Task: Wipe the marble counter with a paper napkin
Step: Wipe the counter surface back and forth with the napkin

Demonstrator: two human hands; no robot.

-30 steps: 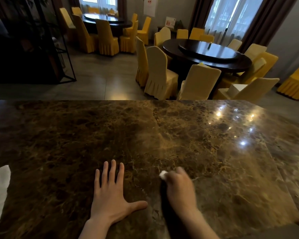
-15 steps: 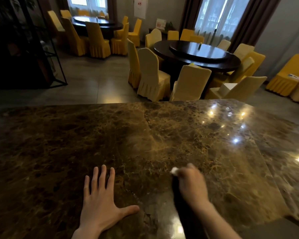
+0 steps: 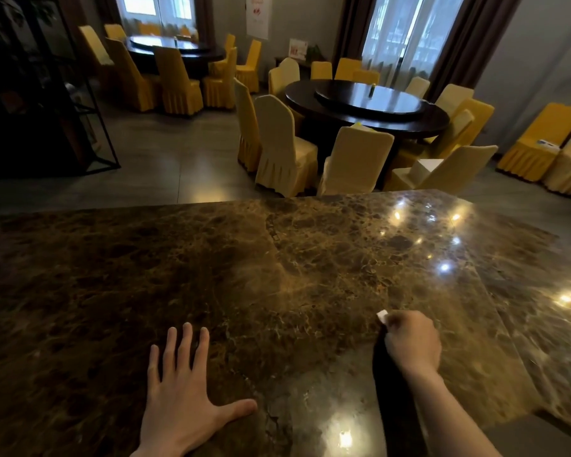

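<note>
My right hand (image 3: 411, 343) is curled into a loose fist over the paper napkin (image 3: 382, 316), bunched so small that only a white corner pokes out past my knuckles on the side facing the far edge. It presses down on the marble surface (image 3: 277, 275) near the near edge, right of the middle. My left hand (image 3: 182, 390) lies flat and spread, palm down and holding nothing, close to the near edge and well apart from the right; I judge it is just bracing me.

What matters for my next stroke is where the unwiped stone lies from the napkin. The wad is already under my right hand, so there is nothing to reach for. The broad stretch toward the far edge and the glossy far right corner, where lights reflect, lies ahead and to the right of that fist. I would push away from me or sweep right, leaving the left hand planted.
</note>
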